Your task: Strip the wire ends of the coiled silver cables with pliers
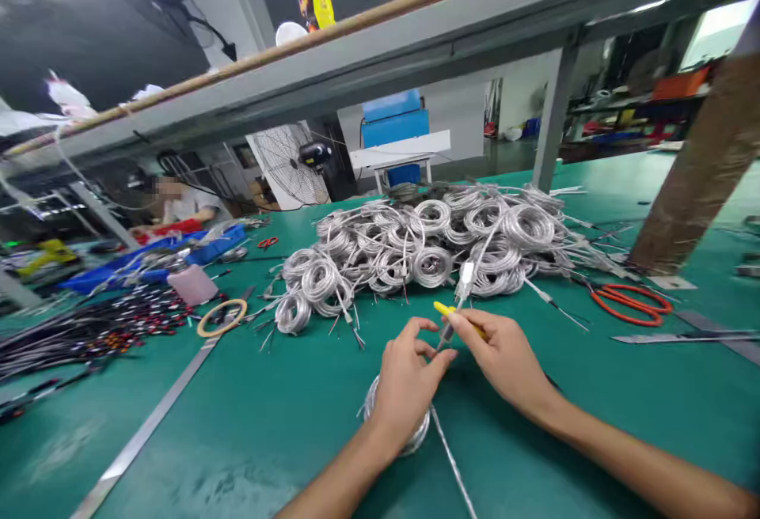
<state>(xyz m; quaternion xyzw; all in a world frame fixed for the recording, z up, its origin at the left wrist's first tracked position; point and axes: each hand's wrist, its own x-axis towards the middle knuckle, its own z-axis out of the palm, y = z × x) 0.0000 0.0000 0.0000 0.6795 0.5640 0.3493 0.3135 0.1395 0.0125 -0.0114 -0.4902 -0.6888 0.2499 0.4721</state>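
Note:
My left hand (pixel 405 380) rests on a coil of silver cable (pixel 419 433) lying on the green table and pinches the cable's end between thumb and fingers. My right hand (pixel 503 353) grips a small yellow-handled tool (pixel 446 310) and meets the left hand at that cable end. The cable's white connector (pixel 466 275) sticks up just above both hands. A loose strand of the cable (pixel 452 464) trails toward me.
A big heap of coiled silver cables (pixel 439 242) lies behind my hands. Orange-handled scissors (pixel 632 303) lie to the right, a tape ring (pixel 222 317) and dark wire bundles (pixel 89 329) to the left. Metal rulers (pixel 148 424) lie flat. A person sits at far left.

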